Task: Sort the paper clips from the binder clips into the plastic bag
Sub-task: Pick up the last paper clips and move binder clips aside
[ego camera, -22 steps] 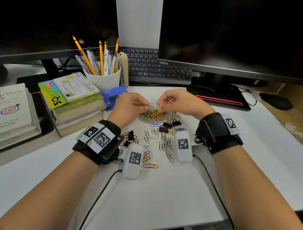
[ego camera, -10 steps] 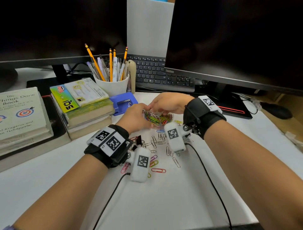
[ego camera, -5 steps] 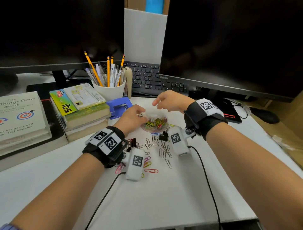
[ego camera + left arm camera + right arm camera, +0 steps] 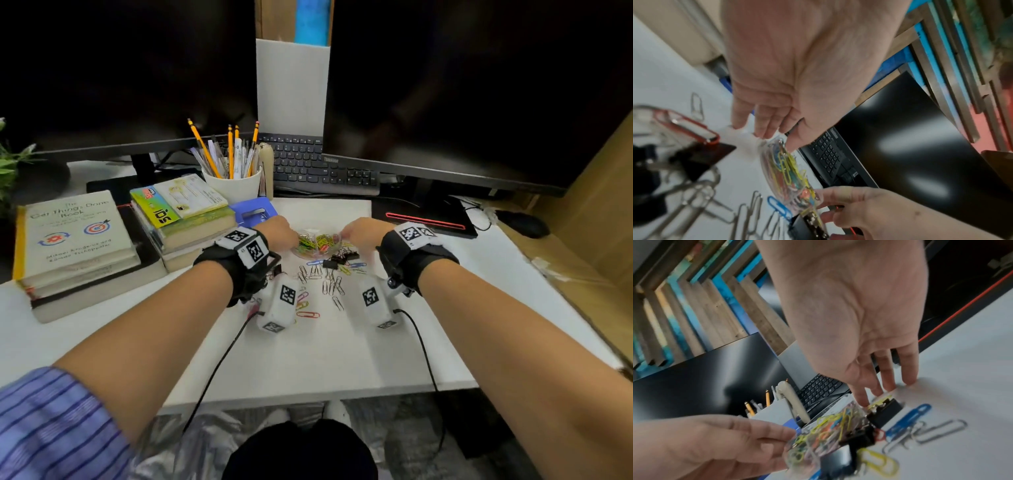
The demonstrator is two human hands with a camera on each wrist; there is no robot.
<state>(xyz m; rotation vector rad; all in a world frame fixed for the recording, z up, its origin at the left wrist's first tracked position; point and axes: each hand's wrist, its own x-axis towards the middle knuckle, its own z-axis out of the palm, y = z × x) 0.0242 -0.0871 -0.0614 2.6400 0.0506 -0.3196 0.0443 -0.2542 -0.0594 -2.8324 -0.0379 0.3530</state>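
Observation:
A clear plastic bag (image 4: pixel 317 244) holding several coloured paper clips lies on the white desk between my hands. My left hand (image 4: pixel 282 233) pinches its left edge, thumb against fingers (image 4: pixel 764 129), as the right wrist view also shows. My right hand (image 4: pixel 361 233) pinches the bag's right end (image 4: pixel 812 201) with thumb and forefinger, its other fingers (image 4: pixel 888 386) pointing down at the desk. Black binder clips (image 4: pixel 342 257) sit just in front of the bag. Loose silver and coloured paper clips (image 4: pixel 329 284) are scattered nearer to me.
A blue stapler (image 4: pixel 253 210) and a white pencil cup (image 4: pixel 236 185) stand just left behind the bag. Stacked books (image 4: pixel 181 219) lie further left. A keyboard (image 4: pixel 322 171) and two monitors close off the back. A mouse (image 4: pixel 522 224) sits far right.
My right hand has come down from above the bag to its right end. My left hand stays at the left edge. The view has pulled back and up.

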